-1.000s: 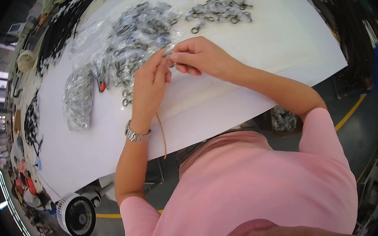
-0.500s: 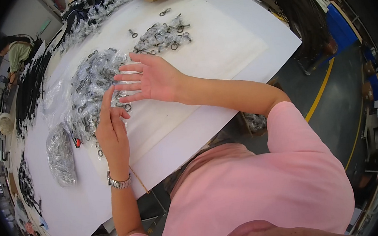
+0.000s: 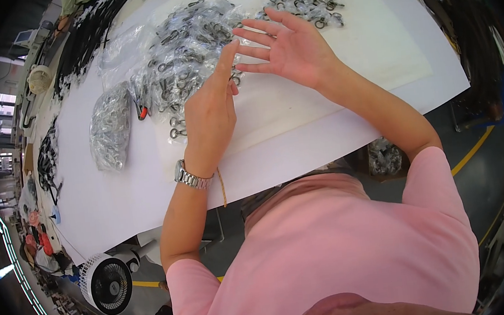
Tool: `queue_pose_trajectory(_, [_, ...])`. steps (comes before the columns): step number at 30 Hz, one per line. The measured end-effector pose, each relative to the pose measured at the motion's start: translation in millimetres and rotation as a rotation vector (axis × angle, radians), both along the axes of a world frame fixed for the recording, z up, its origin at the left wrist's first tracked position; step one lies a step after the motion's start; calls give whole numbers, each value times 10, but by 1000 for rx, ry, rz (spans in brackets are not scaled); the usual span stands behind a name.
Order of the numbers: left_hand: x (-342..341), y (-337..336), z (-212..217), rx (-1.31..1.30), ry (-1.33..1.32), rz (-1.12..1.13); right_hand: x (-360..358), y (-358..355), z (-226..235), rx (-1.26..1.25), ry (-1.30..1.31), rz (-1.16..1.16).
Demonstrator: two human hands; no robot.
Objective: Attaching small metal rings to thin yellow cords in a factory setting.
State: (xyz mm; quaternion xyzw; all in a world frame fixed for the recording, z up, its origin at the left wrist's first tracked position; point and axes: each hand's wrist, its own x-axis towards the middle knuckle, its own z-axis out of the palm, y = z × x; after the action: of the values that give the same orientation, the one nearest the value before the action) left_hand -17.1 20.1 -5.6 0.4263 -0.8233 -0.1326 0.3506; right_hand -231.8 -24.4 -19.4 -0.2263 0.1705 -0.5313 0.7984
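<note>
My right hand (image 3: 296,48) is held above the table, palm showing, fingers spread, with nothing in it. Close by on the left, my left hand (image 3: 209,113) is raised with its index finger stretched out; its other fingers are partly hidden. A silver watch (image 3: 192,176) circles the left wrist. Beneath and beyond both hands lies a large pile of dark metal ring-ended clasps (image 3: 176,74) in clear plastic wrapping. Past the right fingertips sits a smaller heap of similar clasps (image 3: 310,5). A filled clear plastic bag (image 3: 110,128) rests left of the large pile.
A small tool with a red-and-black handle (image 3: 142,113) lies between bag and pile. Black straps (image 3: 84,49) line the table's far left edge. Below the white tabletop (image 3: 298,135) are a white-and-black fan (image 3: 108,284) and, on the right, a box of wrapped parts (image 3: 384,157).
The view has swung, so the table and piles appear farther right and higher, and the fan shows fully. Both hands keep nearly the same pose, still empty.
</note>
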Motion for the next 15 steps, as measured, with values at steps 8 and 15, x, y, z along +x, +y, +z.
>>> queue_pose_trajectory(8, [27, -31, -25, 18, -15, 27, 62, 67, 25, -42, 73, 53])
queue_pose_trajectory(15, [59, -46, -41, 46, -77, 69, 98, 48, -28, -27, 116, 135])
